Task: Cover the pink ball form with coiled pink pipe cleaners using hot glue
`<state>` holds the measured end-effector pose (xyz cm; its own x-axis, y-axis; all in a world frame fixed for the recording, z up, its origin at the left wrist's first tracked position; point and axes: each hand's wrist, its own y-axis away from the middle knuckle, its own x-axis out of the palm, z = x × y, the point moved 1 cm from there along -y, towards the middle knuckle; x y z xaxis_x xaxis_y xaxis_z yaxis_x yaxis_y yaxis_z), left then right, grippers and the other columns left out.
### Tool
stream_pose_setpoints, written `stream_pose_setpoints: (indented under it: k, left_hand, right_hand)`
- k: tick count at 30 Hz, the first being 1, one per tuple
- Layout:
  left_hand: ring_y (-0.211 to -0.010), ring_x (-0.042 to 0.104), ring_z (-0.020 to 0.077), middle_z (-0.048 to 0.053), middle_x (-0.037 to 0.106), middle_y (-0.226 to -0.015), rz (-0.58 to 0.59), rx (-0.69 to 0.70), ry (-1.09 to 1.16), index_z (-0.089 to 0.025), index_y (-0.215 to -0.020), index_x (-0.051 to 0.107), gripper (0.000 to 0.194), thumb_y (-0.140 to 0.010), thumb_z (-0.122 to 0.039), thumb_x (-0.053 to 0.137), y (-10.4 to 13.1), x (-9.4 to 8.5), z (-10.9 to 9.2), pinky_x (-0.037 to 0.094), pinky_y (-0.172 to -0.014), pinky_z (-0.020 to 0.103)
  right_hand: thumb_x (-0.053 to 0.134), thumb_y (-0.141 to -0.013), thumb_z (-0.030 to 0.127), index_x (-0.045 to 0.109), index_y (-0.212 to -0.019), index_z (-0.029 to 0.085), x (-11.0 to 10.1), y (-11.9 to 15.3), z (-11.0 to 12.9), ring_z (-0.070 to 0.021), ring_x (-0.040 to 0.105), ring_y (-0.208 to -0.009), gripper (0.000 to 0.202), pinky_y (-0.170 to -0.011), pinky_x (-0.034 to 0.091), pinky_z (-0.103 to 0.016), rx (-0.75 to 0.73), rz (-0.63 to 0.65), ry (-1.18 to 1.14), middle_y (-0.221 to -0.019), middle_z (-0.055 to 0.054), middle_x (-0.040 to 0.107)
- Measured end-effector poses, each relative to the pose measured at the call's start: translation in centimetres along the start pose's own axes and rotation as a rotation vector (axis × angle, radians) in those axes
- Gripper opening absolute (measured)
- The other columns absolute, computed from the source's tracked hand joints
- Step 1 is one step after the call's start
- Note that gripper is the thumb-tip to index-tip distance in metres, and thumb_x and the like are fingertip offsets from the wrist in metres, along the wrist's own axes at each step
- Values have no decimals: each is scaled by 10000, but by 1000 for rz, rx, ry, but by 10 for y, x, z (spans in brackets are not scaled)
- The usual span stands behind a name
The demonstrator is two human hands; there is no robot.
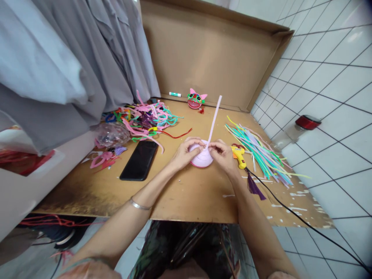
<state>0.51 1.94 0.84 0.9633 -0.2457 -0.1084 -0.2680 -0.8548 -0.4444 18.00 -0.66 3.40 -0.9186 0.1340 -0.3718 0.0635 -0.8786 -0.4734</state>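
Note:
A pale pink dome, coiled from fuzzy pipe cleaner, sits low over the table between my hands. My left hand closes around its left side, thumb on top. From the top of the dome, the loose end of a pink pipe cleaner sticks up and away from me. My right hand pinches near the base of that strand, against the right side of the dome. The fingertips partly hide where strand and coil meet. A yellow glue gun lies just right of my right hand.
Loose straight pipe cleaners lie at the right, near a purple tassel and a black cord. Left are a black phone and a tangled pipe-cleaner pile. A small animal-face ornament and a glue stick stand behind.

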Motion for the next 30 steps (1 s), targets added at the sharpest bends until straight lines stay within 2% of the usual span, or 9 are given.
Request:
stream_pose_setpoints:
  k: [6,12,15,18,21,24,26,27,30]
  left_hand:
    - [-1186,580,245,103,635,-1151,28,41,-69,-177,-973,715,232,-808,-321,637,2,-1,-6,420,-1067,409]
    - [-1191,583,254,93,612,-1216,26,11,-188,-190,-1034,690,322,-718,-242,712,5,0,-10,429,-1077,427]
    - [-1177,593,253,90,608,-1216,3,4,-228,-194,-1050,687,353,-705,-250,741,7,-1,-10,444,-1067,429]
    - [-1167,596,254,83,609,-1201,-23,8,-249,-201,-1061,683,396,-688,-296,778,9,-4,-8,463,-1045,424]
    - [-1168,592,259,76,607,-1196,-55,13,-268,-208,-1069,673,453,-651,-323,807,11,-6,-6,477,-1027,429]
    - [-1180,585,264,74,589,-1231,-60,9,-304,-219,-1106,655,497,-647,-334,807,12,-5,-4,474,-1034,447]
    - [-1222,561,281,79,570,-1262,-68,25,-333,-225,-1116,647,539,-620,-335,827,13,-3,-1,446,-1070,470]
    - [-1249,544,291,87,555,-1284,-73,34,-343,-224,-1120,643,560,-607,-338,837,13,-1,0,429,-1088,480]
    - [-1311,498,313,109,525,-1334,-87,54,-350,-216,-1138,615,619,-582,-348,853,13,3,5,391,-1122,500]
  right_hand:
    - [598,-715,283,731,-780,202,-1,-1,-7,-142,511,-670,169,-611,387,-270,53,-9,-82,-727,-7,593]
    - [632,-703,317,721,-806,196,-4,-2,-10,-148,589,-726,182,-676,455,-276,107,-68,-173,-783,-12,685]
    - [621,-688,326,716,-812,184,-12,-4,-14,-136,567,-664,211,-654,459,-275,141,-244,-163,-742,-6,680]
    - [592,-669,331,696,-806,173,-24,-9,-22,-122,515,-583,233,-599,441,-267,163,-511,-142,-663,17,619]
    - [541,-675,330,662,-809,173,-41,-12,-31,-126,513,-580,239,-582,440,-268,146,-753,-99,-698,11,602]
    - [462,-714,304,643,-824,172,-58,-13,-36,-143,525,-597,250,-593,451,-278,151,-909,36,-712,-3,600]
    - [429,-751,279,653,-847,165,-63,-11,-35,-184,583,-702,269,-689,485,-319,189,-884,298,-766,-41,636]
    - [430,-774,279,663,-875,156,-64,-9,-34,-215,611,-788,281,-757,492,-353,228,-813,482,-827,-75,661]
    - [513,-836,352,672,-1013,82,-56,-4,-31,-342,627,-1013,360,-896,459,-485,435,-447,1014,-1041,-218,670]
